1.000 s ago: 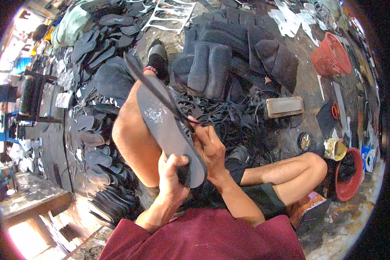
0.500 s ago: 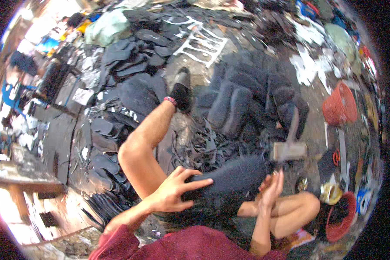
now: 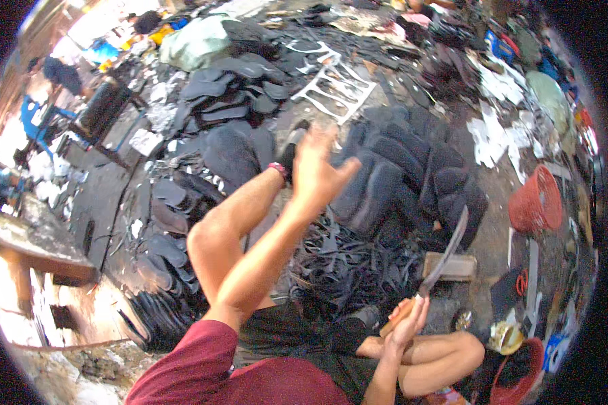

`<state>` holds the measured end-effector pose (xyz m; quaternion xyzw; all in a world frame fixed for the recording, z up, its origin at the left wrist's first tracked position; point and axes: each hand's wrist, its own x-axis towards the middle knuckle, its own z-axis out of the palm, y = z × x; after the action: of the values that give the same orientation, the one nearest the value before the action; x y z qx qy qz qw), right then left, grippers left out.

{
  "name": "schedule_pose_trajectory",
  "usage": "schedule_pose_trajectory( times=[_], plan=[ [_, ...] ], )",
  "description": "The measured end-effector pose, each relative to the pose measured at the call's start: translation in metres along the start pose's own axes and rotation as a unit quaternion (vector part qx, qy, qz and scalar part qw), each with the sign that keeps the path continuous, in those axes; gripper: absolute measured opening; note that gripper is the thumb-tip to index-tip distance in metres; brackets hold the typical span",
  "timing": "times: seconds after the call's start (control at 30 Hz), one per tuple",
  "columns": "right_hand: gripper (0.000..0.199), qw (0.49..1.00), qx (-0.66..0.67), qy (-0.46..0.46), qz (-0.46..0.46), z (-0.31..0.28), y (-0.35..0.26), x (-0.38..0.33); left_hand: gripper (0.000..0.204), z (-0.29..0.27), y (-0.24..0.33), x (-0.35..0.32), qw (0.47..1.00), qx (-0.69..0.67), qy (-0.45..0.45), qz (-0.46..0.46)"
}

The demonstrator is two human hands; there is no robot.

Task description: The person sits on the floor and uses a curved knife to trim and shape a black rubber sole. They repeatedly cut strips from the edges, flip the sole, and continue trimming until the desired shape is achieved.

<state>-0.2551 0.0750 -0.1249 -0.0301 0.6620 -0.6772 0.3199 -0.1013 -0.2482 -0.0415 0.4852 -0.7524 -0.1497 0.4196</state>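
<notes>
Danger lay with the knife (image 3: 444, 253): the right hand (image 3: 407, 322) clenched its handle at about five o'clock, blade tilted up toward two, just above the bare right knee (image 3: 452, 351), so a slip could have cut skin. The left hand (image 3: 315, 170) was raised near centre, fingers spread, holding nothing. Dark cut soles (image 3: 392, 182) lay heaped at one o'clock. A red basket (image 3: 535, 206) at three lay tipped; its contents could not be made out. A red bowl (image 3: 517, 374) sat at five.

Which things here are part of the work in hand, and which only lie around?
In the work: left hand raised and empty; right hand gripping the knife; dark soles.
Lying about: red basket, wooden block, white cutout sheet.
</notes>
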Motion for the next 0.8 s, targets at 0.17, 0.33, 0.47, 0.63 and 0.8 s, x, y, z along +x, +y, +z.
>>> schedule_pose_trajectory(
  times=[0.17,0.33,0.47,0.63,0.8],
  plan=[
    [0.028,0.999,0.01,-0.036,-0.027,-0.003,0.008,0.001,0.128,0.18,0.02,-0.12,0.922,0.129,-0.236,-0.28],
    [0.036,0.999,0.005,-0.028,-0.031,-0.026,0.01,-0.003,0.088,0.187,-0.01,-0.133,0.95,0.169,-0.193,-0.175],
    [0.035,0.998,0.033,-0.035,-0.041,-0.019,0.005,-0.005,0.053,0.094,0.006,-0.078,0.967,0.124,-0.081,-0.208],
    [0.04,0.985,-0.031,-0.136,-0.101,-0.017,0.003,-0.022,0.041,-0.019,-0.011,-0.061,0.933,-0.274,0.136,-0.191],
    [0.037,0.912,-0.218,-0.308,-0.164,-0.028,-0.042,-0.072,0.051,-0.099,0.053,-0.096,0.873,-0.329,0.027,-0.359]
  ],
)
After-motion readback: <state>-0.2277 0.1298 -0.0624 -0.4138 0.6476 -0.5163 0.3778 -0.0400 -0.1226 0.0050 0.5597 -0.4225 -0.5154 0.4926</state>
